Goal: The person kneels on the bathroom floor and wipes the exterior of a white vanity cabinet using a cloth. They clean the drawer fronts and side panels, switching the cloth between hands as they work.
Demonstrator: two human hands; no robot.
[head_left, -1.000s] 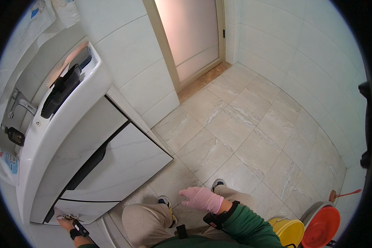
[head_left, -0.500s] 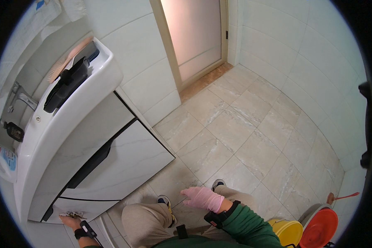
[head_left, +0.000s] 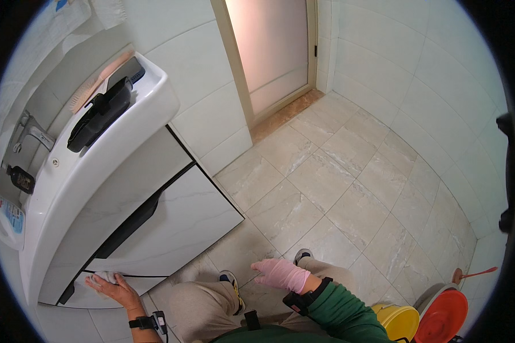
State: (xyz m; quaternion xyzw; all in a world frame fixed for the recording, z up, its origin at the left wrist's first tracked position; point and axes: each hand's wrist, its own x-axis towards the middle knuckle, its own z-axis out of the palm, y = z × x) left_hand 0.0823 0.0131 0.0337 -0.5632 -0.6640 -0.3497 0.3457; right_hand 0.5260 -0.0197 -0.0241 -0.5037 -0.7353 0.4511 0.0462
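Observation:
At the lower left, my bare left hand (head_left: pixel 119 291) lies over a crumpled whitish cloth (head_left: pixel 106 278). Its fingers press the cloth against the front of the white vanity cabinet (head_left: pixel 189 228), close to the lower black trim line. Part of the cloth is hidden under the fingers. My right hand (head_left: pixel 281 275) wears a pink glove and hovers in front of my legs, over the floor. Nothing shows in it, and its fingers are loosely bent and slightly apart.
The white sink (head_left: pixel 149 106) carries a black case (head_left: pixel 100 117), a pink hairbrush (head_left: pixel 91 88), a dark bottle (head_left: pixel 21 179) and a white jug (head_left: pixel 8 220). A yellow bucket (head_left: pixel 396 321) and a red basin (head_left: pixel 442 318) stand lower right. A frosted door (head_left: pixel 269 51) is at the back.
My left hand has moved right and slightly up across the cabinet front with the cloth, and more of its forearm shows. The view has shifted a little. My right hand stays where it was.

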